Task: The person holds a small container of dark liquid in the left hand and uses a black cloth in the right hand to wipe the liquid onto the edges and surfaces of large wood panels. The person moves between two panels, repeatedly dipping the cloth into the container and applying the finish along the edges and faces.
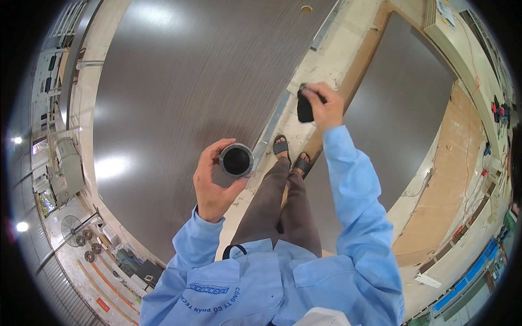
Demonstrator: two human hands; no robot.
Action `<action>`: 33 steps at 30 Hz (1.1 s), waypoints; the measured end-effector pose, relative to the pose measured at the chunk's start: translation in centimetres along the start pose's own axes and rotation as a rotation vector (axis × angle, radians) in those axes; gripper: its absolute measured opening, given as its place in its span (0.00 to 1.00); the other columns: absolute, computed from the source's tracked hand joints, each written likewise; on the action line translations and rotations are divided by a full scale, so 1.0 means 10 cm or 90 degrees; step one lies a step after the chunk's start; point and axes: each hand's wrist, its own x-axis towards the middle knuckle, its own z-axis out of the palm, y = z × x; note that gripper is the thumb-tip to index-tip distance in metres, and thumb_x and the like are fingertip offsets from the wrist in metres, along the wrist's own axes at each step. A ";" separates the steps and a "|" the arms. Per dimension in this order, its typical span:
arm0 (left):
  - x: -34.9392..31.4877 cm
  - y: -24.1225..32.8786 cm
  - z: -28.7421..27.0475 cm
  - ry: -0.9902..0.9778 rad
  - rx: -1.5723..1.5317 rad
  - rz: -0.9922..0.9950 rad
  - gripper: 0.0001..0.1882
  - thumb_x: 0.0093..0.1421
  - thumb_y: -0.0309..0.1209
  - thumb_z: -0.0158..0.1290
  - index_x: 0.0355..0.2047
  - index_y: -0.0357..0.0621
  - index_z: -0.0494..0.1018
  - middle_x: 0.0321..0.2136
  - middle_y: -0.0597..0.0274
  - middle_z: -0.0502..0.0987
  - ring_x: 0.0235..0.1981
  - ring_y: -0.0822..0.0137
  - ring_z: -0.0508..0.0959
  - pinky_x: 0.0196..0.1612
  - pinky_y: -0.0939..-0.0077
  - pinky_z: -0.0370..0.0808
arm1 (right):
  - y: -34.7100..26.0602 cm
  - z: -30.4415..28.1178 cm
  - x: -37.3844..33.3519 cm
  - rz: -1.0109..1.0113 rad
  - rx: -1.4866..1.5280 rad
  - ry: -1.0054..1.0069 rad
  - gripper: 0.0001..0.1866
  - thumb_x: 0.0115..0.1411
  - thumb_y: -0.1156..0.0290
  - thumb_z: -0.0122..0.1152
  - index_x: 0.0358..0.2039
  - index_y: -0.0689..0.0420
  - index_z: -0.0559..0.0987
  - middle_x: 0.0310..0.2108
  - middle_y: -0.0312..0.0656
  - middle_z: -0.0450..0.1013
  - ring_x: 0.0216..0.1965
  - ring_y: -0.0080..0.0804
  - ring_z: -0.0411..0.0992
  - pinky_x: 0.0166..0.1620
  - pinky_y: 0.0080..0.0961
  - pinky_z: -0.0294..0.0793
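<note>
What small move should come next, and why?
Perhaps bring the right hand, with its flat black piece, toward the round container: the left hand holds that with its dark-centred end facing up, and the two things are clearly apart.

There is one left hand [213, 185] and one right hand [328, 111], so that makes two hands. There is one round grey cup [237, 146] and one black pad [305, 110]. I see two big brown boards [185, 98]. There are two dark sandals [280, 147], two trouser legs [263, 198] and two blue sleeves [356, 174]. One blue shirt [261, 288] has two chest pockets [324, 271]. By the left edge there is one fan [71, 228] and two round bright lights [22, 226].
</note>
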 end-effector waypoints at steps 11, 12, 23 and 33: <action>-0.04 0.04 -0.06 0.034 -0.035 0.012 0.37 0.44 0.22 0.67 0.59 0.43 0.75 0.54 0.57 0.81 0.53 0.62 0.82 0.58 0.67 0.75 | -0.04 0.12 -0.21 0.069 -0.004 -0.051 0.04 0.62 0.78 0.70 0.38 0.62 0.88 0.36 0.41 0.83 0.41 0.32 0.81 0.48 0.27 0.78; -0.03 0.05 -0.06 0.039 -0.042 0.013 0.37 0.44 0.22 0.67 0.59 0.43 0.75 0.54 0.57 0.81 0.53 0.62 0.82 0.59 0.67 0.75 | -0.07 0.13 -0.28 0.042 -0.046 -0.088 0.05 0.62 0.78 0.71 0.38 0.61 0.88 0.36 0.41 0.83 0.40 0.33 0.81 0.48 0.27 0.79; -0.16 0.07 -0.08 0.053 -0.040 0.019 0.38 0.44 0.22 0.69 0.59 0.40 0.74 0.57 0.54 0.80 0.55 0.61 0.82 0.62 0.66 0.75 | -0.09 0.18 -0.45 0.022 -0.045 -0.081 0.05 0.60 0.78 0.68 0.37 0.63 0.87 0.37 0.44 0.83 0.39 0.35 0.82 0.46 0.28 0.78; -0.32 0.06 -0.09 0.087 -0.065 0.021 0.38 0.45 0.22 0.70 0.60 0.38 0.72 0.59 0.52 0.78 0.56 0.61 0.81 0.63 0.66 0.75 | -0.14 0.21 -0.53 0.004 0.033 -0.016 0.05 0.64 0.77 0.69 0.39 0.64 0.86 0.36 0.41 0.83 0.39 0.27 0.80 0.46 0.25 0.78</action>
